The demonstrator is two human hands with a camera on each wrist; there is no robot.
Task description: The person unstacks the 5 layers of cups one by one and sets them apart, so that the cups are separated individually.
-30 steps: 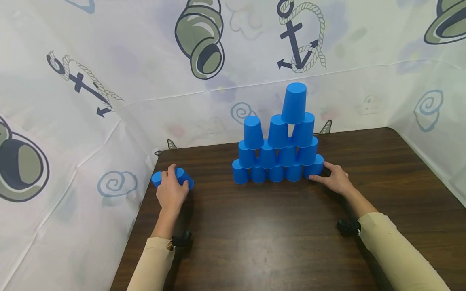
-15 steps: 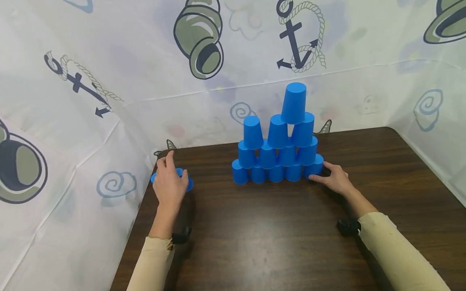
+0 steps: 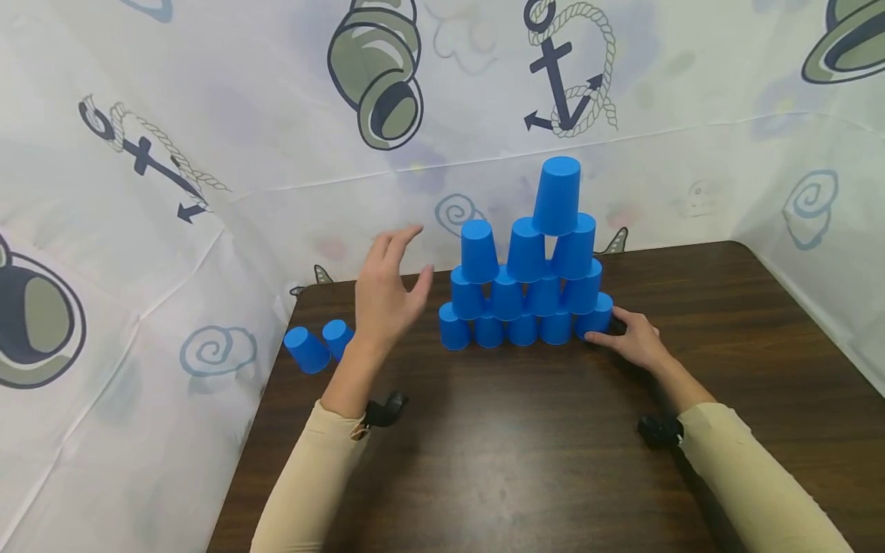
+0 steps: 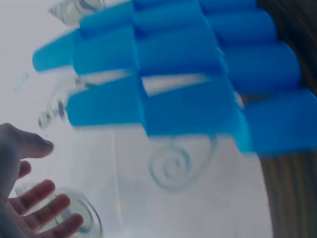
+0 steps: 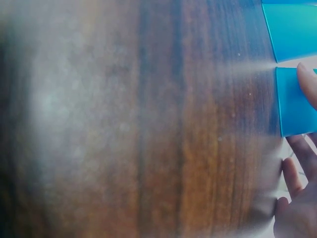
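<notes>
Upside-down blue cups stand stacked in tiers, with a single top cup over the two right-hand cups of the third tier. My left hand is in the air left of the stack, holding nothing. In the left wrist view its fingers are spread, apart from the blurred cups. My right hand grips the bottom-right cup, thumb in front and fingers behind; the right wrist view has the thumb against that cup. Two loose cups, one tilted and another partly hidden by my left forearm, lie at the left.
The brown wooden table has its left edge close to the loose cups. A white printed cloth hangs behind the table and along its sides. The stack stands near the back edge.
My left hand has let go of the loose cups at the left and moved right and up toward the stack. The right hand stays at the bottom-right cup.
</notes>
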